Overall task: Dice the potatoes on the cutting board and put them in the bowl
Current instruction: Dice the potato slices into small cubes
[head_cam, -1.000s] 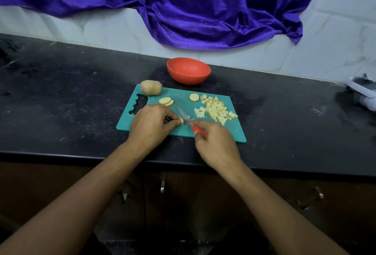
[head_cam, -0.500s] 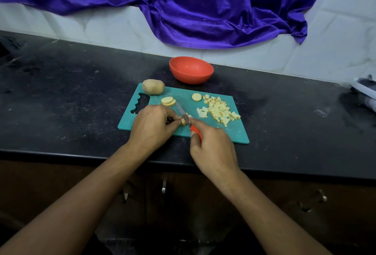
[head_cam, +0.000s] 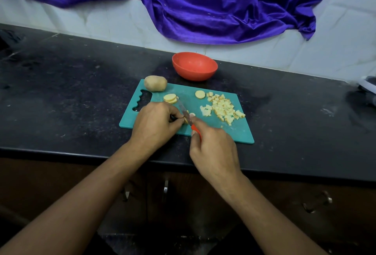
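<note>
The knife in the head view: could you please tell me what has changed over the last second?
The right hand has moved the knife slightly left and away, so its blade now crosses the potato piece that the left hand holds. Neither hand took or released anything. Whole potato, slices, diced pile and bowl stayed put.

Two arms of one person, seen from the wearer's own viewpoint. The left forearm (head_cam: 81, 203) and the right forearm (head_cam: 264, 214) are bare along all of their visible length. Both are slim near the wrist and look broader toward the bottom edge, where the wide lens stretches them. The left hand (head_cam: 154, 124) and the right hand (head_cam: 213, 148) are bare too. Knuckle ridges and faint tendon lines show on their backs in the dim light. A short-trimmed thumbnail (head_cam: 193, 132) shows on the right hand.
</note>
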Motion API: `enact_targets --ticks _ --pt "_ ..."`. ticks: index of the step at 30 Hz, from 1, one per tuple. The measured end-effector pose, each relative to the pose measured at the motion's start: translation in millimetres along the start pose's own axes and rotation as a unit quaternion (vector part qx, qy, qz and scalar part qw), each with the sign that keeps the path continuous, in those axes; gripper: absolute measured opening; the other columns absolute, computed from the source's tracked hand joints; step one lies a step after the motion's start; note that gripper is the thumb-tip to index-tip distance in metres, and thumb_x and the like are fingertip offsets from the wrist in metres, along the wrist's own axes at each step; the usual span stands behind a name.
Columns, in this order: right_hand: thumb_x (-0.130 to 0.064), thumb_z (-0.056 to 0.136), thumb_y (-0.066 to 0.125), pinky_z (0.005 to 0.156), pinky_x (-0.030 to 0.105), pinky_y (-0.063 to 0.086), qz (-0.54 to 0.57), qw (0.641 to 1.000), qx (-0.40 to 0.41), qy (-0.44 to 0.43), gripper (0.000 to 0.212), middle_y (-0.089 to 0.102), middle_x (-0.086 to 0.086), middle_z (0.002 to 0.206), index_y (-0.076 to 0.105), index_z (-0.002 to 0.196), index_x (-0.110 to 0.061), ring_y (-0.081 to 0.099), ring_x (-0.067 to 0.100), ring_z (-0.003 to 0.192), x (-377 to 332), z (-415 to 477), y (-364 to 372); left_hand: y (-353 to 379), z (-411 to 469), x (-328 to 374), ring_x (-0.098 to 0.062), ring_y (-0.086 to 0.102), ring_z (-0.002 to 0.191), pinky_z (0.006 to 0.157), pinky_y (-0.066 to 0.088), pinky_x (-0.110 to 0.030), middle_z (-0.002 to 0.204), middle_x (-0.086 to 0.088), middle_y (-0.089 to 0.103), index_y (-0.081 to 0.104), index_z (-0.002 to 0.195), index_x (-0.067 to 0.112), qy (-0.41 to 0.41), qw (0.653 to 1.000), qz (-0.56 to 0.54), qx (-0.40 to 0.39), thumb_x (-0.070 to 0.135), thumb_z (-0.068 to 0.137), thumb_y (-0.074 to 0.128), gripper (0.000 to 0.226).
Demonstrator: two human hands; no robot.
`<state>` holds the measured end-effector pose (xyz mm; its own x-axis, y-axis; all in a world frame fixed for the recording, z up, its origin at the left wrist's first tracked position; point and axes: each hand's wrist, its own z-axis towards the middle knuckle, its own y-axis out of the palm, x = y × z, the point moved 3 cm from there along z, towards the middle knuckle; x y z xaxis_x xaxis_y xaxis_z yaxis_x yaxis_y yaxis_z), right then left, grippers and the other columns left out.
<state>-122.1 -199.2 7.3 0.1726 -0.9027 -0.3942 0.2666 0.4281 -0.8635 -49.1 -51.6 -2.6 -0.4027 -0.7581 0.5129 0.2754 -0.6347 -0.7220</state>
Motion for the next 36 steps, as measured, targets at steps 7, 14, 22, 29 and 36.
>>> enact_targets --ticks 7,14,22,29,36 --pt "-0.028 0.105 0.045 0.066 0.037 0.055 -0.048 0.999 -0.01 -0.002 0.053 0.06 -0.007 0.08 0.038 0.157 -0.033 0.06 0.012 0.074 -5.2 -0.2 0.6 -0.8 -1.6 0.1 -0.003 0.067 0.082 0.079 0.059 -0.038 0.091 0.015 0.077 0.082 0.092 0.028 0.003 1.0 -0.006 0.007 0.033 0.087 0.079 0.008" --pt "-0.026 0.105 0.044 0.067 0.036 0.053 -0.084 0.996 -0.029 -0.012 0.055 0.065 -0.002 0.088 0.035 0.159 -0.029 0.063 0.018 0.079 -9.0 3.3 2.4 -0.1 -0.9 -2.2 -0.006 0.068 0.078 0.076 0.058 -0.04 0.086 0.013 0.076 0.082 0.087 0.026 0.007 1.0 -0.004 0.011 0.031 0.087 0.078 0.007" --pt "-0.026 0.104 0.048 0.067 0.034 0.039 -0.13 0.99 -0.046 -0.025 0.058 0.067 0.003 0.103 0.033 0.16 -0.025 0.065 0.024 0.093 -12.3 8.4 6.2 -1.9 -2.4 0.8 -0.006 0.068 0.083 0.079 0.058 -0.039 0.091 0.013 0.076 0.082 0.085 0.024 0.013 1.0 -0.001 0.007 0.025 0.085 0.078 0.003" --pt "-0.03 0.105 0.051 0.064 0.027 0.05 0.006 0.998 -0.046 0.032 0.044 0.069 -0.007 0.102 0.052 0.148 -0.039 0.06 0.007 0.077 12.9 5.8 -3.3 -1.3 -0.6 -2.0 0.0 0.065 0.076 0.075 0.058 -0.035 0.079 0.019 0.072 0.078 0.082 0.03 -0.018 1.0 -0.012 -0.001 0.034 0.084 0.08 0.005" --pt "-0.019 0.104 0.06 0.046 0.014 0.037 0.324 0.927 -0.036 0.186 0.033 0.058 -0.016 0.062 0.067 0.135 -0.028 0.048 -0.002 0.046 47.3 16.1 -7.7 -1.2 -0.8 -6.2 0.004 0.067 0.083 0.086 0.059 -0.03 0.088 0.018 0.074 0.077 0.107 0.03 -0.041 0.996 -0.074 -0.001 0.024 0.091 0.076 0.017"
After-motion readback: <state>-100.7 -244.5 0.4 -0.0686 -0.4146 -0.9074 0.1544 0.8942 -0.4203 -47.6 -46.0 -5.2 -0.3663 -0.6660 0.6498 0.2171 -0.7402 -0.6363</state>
